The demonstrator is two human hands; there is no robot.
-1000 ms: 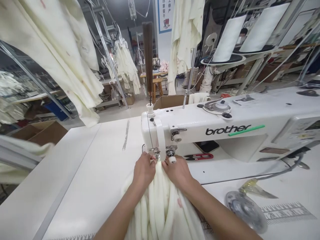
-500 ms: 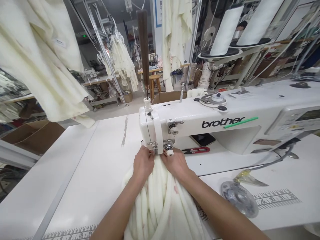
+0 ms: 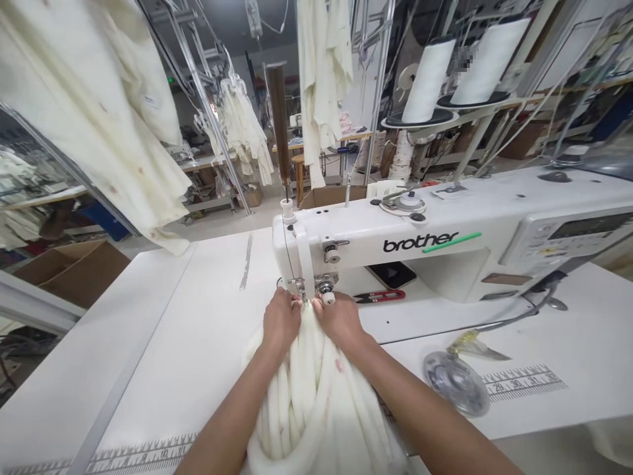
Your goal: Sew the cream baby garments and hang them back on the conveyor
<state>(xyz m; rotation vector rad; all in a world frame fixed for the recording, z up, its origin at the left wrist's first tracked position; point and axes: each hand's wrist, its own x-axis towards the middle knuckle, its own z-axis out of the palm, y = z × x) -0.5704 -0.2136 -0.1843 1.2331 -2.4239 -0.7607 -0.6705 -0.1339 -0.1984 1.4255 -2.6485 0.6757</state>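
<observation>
A cream cloth garment (image 3: 316,396) with small pinkish marks lies gathered in folds, running from the table's front edge up to the needle area of the white sewing machine (image 3: 356,231). On the left of the presser foot, my left hand (image 3: 281,320) is closed with its fingertips pinching the cloth. My right hand (image 3: 339,320) grips the cloth from the other side, its fingers partly hidden behind the tension knob (image 3: 327,293). Both hands are close together just in front of the needle. The cloth under the needle is mostly hidden by the fingers.
Red-handled thread snips (image 3: 380,297) and a dark phone (image 3: 391,274) lie under the machine arm. A clear round dish (image 3: 455,382) and a yellow-handled pointed tool (image 3: 477,344) sit at right. Cream garments (image 3: 99,119) hang at upper left. Thread cones (image 3: 429,79) stand behind.
The view has shifted a little, so the machine and thread cones appear further left. Both hands stay at the needle, still gripping the cloth.
</observation>
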